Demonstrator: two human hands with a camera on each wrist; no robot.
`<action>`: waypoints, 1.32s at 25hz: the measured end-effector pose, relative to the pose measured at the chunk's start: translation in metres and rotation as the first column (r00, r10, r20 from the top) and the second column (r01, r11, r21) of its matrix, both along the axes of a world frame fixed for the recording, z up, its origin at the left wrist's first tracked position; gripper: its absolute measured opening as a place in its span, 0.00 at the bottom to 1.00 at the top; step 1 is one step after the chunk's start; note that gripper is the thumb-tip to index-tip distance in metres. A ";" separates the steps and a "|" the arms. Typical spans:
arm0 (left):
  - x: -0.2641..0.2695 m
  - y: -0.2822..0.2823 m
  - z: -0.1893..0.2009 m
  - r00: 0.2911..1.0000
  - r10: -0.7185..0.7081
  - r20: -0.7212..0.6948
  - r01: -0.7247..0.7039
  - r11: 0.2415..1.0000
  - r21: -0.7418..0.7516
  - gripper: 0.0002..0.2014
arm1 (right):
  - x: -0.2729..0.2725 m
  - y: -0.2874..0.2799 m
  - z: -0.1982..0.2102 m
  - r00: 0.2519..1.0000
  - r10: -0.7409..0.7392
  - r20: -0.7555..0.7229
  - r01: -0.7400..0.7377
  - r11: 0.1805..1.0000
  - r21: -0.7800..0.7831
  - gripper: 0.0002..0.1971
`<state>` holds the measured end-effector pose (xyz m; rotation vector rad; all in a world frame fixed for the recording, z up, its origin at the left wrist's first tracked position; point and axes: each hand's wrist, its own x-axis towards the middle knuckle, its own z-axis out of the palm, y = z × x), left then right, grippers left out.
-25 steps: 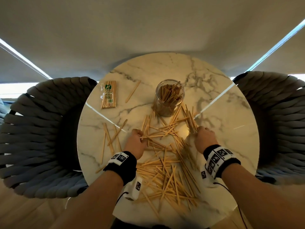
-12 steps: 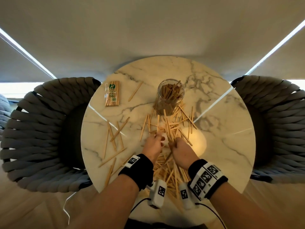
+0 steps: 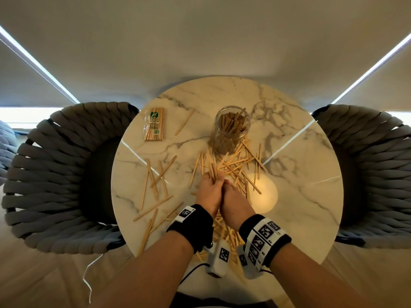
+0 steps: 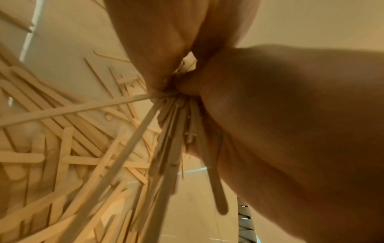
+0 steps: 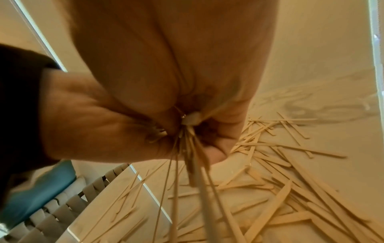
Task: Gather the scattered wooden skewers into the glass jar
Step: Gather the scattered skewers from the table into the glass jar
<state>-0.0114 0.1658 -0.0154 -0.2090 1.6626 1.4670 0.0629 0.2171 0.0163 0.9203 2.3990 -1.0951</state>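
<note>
A clear glass jar (image 3: 232, 130), partly filled with wooden skewers, stands upright at the back middle of the round marble table (image 3: 300, 196). Loose skewers (image 3: 240, 165) lie fanned out in front of the jar, and more lie under my wrists (image 3: 224, 232). My left hand (image 3: 209, 192) and right hand (image 3: 236, 202) are pressed together at the table's centre. Both grip one bundle of skewers (image 4: 176, 131) between them. In the right wrist view the bundle (image 5: 193, 157) splays downward out of the curled fingers (image 5: 216, 152). My fingertips are hidden in the head view.
A sealed packet of skewers (image 3: 154, 124) lies at the back left, a single stick (image 3: 184, 122) beside it. Several sticks (image 3: 155, 181) are strewn on the left side. Woven grey chairs (image 3: 55, 174) (image 3: 373, 174) flank the table.
My hands have come together from apart, sweeping skewers inward into one bundle at the centre. The head view has shifted a little.
</note>
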 end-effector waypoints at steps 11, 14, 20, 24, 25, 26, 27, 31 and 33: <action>-0.034 -0.010 -0.007 0.955 0.294 -0.040 -0.289 0.952 0.102 0.15 | 0.017 0.007 0.008 0.992 -0.075 -0.104 0.067 0.995 -0.072 0.19; -0.035 -0.021 0.000 0.999 0.032 0.005 -0.032 0.991 0.133 0.22 | 0.014 0.026 0.009 0.946 -0.301 -0.119 0.296 0.953 -0.061 0.22; -0.005 -0.038 0.013 0.887 -0.461 0.001 0.458 0.881 0.121 0.21 | -0.010 0.065 0.000 0.632 -0.751 -0.190 0.601 0.630 -0.492 0.29; 0.004 -0.039 0.016 0.838 -0.545 0.008 0.541 0.834 0.110 0.21 | -0.011 0.065 -0.007 0.615 -0.740 -0.274 0.527 0.644 -0.555 0.25; 0.004 -0.038 0.017 0.834 -0.551 0.012 0.546 0.829 0.117 0.21 | -0.011 0.066 -0.005 0.619 -0.722 -0.308 0.501 0.665 -0.553 0.24; 0.004 -0.037 0.018 0.832 -0.555 0.012 0.550 0.827 0.120 0.20 | -0.009 0.066 -0.003 0.631 -0.697 -0.342 0.480 0.696 -0.533 0.23; 0.003 -0.036 0.019 0.829 -0.560 0.009 0.555 0.824 0.117 0.20 | -0.008 0.067 -0.001 0.653 -0.661 -0.368 0.461 0.734 -0.499 0.21; 0.005 -0.032 0.020 0.812 -0.583 -0.030 0.583 0.808 0.091 0.18 | -0.005 0.068 0.005 0.804 -0.475 -0.358 0.357 0.867 -0.349 0.09; 0.005 -0.030 0.019 0.796 -0.604 -0.045 0.605 0.790 0.096 0.17 | -0.004 0.067 0.009 0.817 -0.468 -0.337 0.395 0.879 -0.266 0.13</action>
